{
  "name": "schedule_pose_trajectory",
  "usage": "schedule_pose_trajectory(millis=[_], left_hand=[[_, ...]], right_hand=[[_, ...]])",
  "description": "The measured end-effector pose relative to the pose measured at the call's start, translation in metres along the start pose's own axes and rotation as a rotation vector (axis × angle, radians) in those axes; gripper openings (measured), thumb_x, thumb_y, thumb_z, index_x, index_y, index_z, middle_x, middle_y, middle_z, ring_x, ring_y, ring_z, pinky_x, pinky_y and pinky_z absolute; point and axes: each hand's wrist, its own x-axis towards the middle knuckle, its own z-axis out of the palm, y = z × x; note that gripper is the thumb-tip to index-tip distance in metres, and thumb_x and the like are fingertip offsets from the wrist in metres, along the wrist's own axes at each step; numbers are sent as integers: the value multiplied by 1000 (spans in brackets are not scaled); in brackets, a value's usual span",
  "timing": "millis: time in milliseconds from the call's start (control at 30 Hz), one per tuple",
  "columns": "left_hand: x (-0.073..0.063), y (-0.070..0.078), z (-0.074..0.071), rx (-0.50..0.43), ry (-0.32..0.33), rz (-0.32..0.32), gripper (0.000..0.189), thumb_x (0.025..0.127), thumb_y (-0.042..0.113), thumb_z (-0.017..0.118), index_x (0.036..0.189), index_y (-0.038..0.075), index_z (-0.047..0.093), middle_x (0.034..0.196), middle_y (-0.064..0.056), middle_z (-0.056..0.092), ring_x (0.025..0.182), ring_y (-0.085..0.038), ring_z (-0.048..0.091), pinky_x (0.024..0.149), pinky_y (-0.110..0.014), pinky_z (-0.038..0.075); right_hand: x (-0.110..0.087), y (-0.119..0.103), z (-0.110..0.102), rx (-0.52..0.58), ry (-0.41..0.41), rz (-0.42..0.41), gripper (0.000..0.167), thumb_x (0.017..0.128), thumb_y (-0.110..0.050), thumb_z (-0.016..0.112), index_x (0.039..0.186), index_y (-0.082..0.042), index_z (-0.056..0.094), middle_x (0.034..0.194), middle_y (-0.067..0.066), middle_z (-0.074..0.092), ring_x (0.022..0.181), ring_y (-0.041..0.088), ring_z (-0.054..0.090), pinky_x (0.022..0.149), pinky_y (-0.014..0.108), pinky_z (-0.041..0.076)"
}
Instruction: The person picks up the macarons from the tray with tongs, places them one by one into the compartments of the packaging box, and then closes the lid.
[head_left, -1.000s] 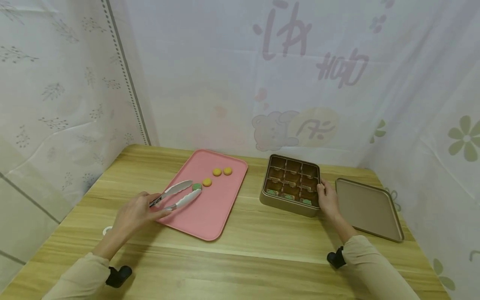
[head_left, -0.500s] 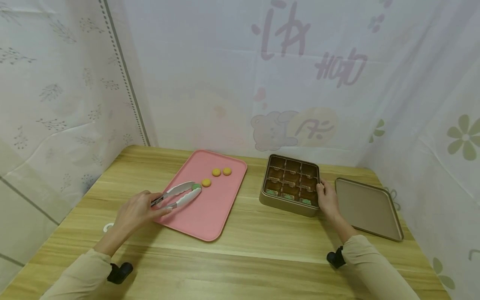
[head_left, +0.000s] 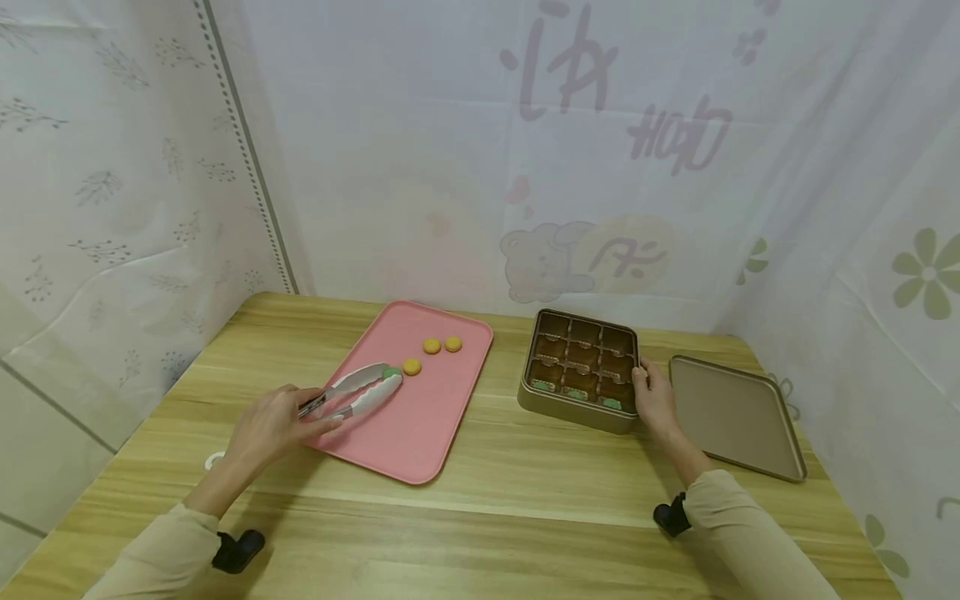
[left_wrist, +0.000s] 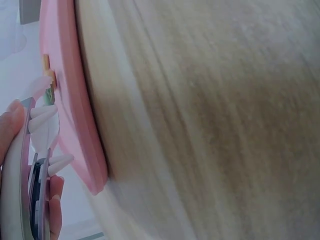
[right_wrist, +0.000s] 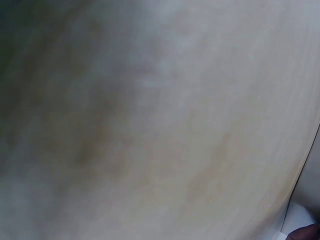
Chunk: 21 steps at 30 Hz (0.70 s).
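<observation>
In the head view my left hand holds a pair of tongs with pale, scalloped tips. Between those tips sits a small green macaron-like sweet, low over the pink tray. A yellow round sweet lies just beyond it, and two more yellow ones lie farther back. My right hand grips the right side of a bronze tin box, thumb near the rim. The box has a brown divided insert, with green pieces in its front row. In the left wrist view, fingers clasp the tongs' arms.
A bronze lid lies flat to the right of the box. A small white ring-like object shows by the left forearm. Printed curtains stand behind the wooden table and at both sides.
The tongs' tips have drawn in slightly around the green sweet, the upper one now overlapping it. My right hand and the box have stayed put.
</observation>
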Motion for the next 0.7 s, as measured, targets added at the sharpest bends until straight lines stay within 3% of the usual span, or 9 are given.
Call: schedule_pose_trajectory(millis=[233,700], left_hand=[[7,10,-5,-60,-9,-43,64,74,44,76,120,0,63,77,-7,58,57,-14,36,47,-26,25],[31,50,-2,-138,0,25,56,75,42,77,116,6,67,73,-3,55,61,-14,40,53,-27,30]], right_hand=[[0,0,0,1,2,4,53,104,-27,27,148,2,20,149,26,26,129,43,33,102,56,31],[-1,-1,0,-16,5,-16,52,104,-25,27,147,4,21,149,27,25,130,43,32,102,56,31]])
